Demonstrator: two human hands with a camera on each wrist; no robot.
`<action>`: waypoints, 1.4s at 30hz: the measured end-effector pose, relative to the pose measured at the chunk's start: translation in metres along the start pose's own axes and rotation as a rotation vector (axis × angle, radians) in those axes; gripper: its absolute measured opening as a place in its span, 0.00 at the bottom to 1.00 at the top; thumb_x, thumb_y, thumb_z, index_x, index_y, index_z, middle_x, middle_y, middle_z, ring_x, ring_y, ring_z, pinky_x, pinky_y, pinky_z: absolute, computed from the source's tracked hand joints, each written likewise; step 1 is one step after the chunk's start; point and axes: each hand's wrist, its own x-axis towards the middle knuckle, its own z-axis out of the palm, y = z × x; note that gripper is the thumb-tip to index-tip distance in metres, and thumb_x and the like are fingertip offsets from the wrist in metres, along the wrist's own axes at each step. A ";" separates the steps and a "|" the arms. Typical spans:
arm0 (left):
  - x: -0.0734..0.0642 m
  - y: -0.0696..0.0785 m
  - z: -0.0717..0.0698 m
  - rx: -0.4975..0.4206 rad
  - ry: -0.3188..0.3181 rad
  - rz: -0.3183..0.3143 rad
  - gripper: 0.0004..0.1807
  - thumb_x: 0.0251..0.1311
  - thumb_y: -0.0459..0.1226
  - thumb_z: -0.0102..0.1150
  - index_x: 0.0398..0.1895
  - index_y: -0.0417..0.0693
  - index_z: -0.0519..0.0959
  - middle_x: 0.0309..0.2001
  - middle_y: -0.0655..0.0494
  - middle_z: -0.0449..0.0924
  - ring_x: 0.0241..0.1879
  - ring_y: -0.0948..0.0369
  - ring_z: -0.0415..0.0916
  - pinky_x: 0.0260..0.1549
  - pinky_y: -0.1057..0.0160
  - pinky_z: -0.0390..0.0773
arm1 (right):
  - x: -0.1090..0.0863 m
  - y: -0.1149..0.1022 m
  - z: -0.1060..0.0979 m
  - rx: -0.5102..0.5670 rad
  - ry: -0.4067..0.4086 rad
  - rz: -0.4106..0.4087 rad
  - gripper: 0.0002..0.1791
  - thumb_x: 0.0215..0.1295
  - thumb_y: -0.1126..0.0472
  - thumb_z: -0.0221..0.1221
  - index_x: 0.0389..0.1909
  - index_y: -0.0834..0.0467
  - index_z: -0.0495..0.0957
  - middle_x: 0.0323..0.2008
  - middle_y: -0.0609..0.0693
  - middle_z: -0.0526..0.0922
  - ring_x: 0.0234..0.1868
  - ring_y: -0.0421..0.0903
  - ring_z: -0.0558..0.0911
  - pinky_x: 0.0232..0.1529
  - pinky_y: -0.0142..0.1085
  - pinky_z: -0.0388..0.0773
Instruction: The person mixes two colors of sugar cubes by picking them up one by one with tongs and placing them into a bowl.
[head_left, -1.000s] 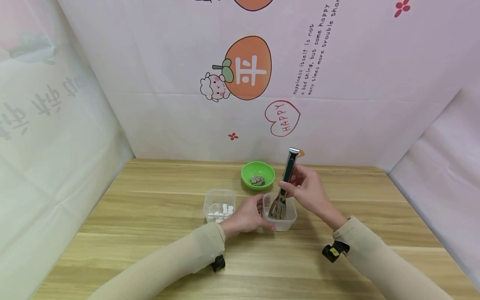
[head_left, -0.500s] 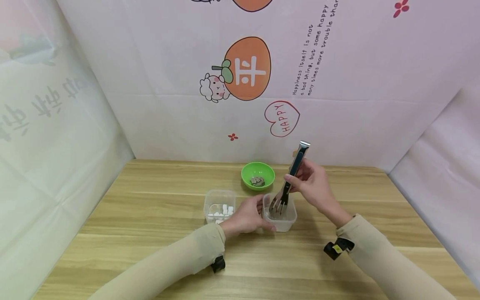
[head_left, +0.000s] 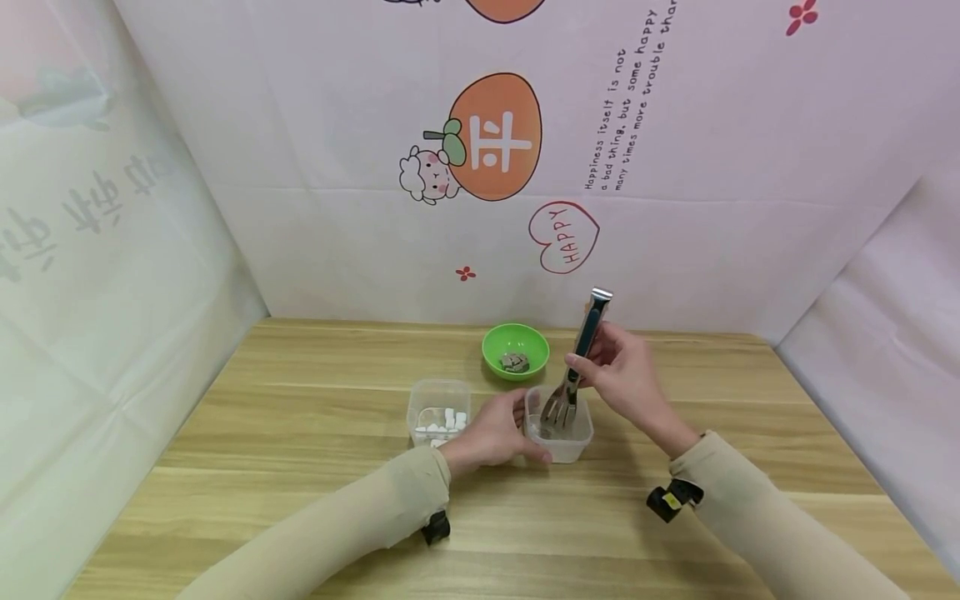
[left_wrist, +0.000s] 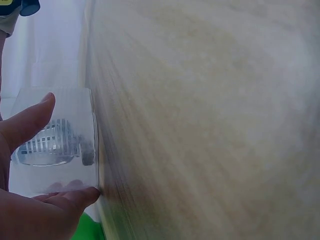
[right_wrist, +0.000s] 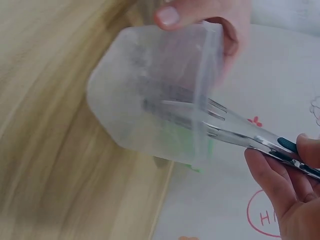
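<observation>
Nearest to me, two tan sleeves reach over the wooden surface toward a clear tub. My left hand holds this tub, thumb on its near side and fingers on its far side. My right hand, up and to the right of the tub, grips the tongs. The tongs lean, with their fork end down inside the tub. By that end I see a small grey bit, too blurry to name. Left of the tub, past my left hand, sits a second box with white bits inside. Just behind the tub, a little left, is a green bowl holding grey lumps. Farther behind hangs a white cloth.
</observation>
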 end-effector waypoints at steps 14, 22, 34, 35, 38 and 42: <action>0.001 0.001 0.000 0.006 0.003 0.001 0.57 0.40 0.31 0.88 0.77 0.38 0.66 0.70 0.45 0.75 0.69 0.51 0.73 0.71 0.54 0.72 | -0.006 0.002 0.013 -0.039 0.000 -0.035 0.10 0.63 0.73 0.71 0.38 0.66 0.79 0.27 0.57 0.83 0.24 0.51 0.84 0.23 0.39 0.88; 0.001 0.000 0.001 -0.015 0.001 0.012 0.57 0.38 0.31 0.88 0.77 0.39 0.67 0.69 0.47 0.76 0.68 0.51 0.74 0.71 0.53 0.71 | 0.001 -0.003 0.002 0.037 0.027 -0.006 0.17 0.65 0.74 0.69 0.53 0.69 0.79 0.31 0.62 0.83 0.26 0.52 0.85 0.28 0.47 0.90; -0.001 0.001 0.003 -0.027 0.020 0.008 0.57 0.37 0.28 0.88 0.76 0.37 0.68 0.70 0.44 0.76 0.68 0.49 0.74 0.70 0.55 0.72 | 0.024 -0.021 -0.015 0.195 0.109 0.029 0.13 0.68 0.70 0.68 0.48 0.70 0.76 0.34 0.58 0.86 0.30 0.47 0.88 0.34 0.48 0.91; -0.002 0.001 0.003 -0.026 0.023 0.007 0.57 0.36 0.28 0.88 0.75 0.36 0.67 0.70 0.43 0.76 0.68 0.49 0.74 0.70 0.55 0.72 | 0.027 -0.022 -0.015 0.193 0.116 0.030 0.14 0.69 0.69 0.68 0.48 0.71 0.76 0.35 0.58 0.86 0.30 0.47 0.88 0.34 0.48 0.91; -0.002 0.002 0.003 -0.030 0.021 0.002 0.57 0.36 0.28 0.88 0.76 0.36 0.67 0.70 0.43 0.75 0.68 0.49 0.74 0.70 0.55 0.72 | 0.036 -0.024 -0.014 0.173 0.140 0.035 0.16 0.68 0.67 0.69 0.48 0.71 0.75 0.37 0.61 0.85 0.31 0.47 0.88 0.34 0.46 0.91; -0.001 0.002 0.002 -0.029 0.013 -0.012 0.58 0.37 0.28 0.88 0.76 0.35 0.66 0.71 0.42 0.74 0.69 0.49 0.73 0.71 0.55 0.71 | 0.049 -0.020 -0.007 0.161 0.191 0.036 0.16 0.68 0.67 0.70 0.48 0.70 0.76 0.37 0.62 0.84 0.31 0.48 0.87 0.33 0.43 0.91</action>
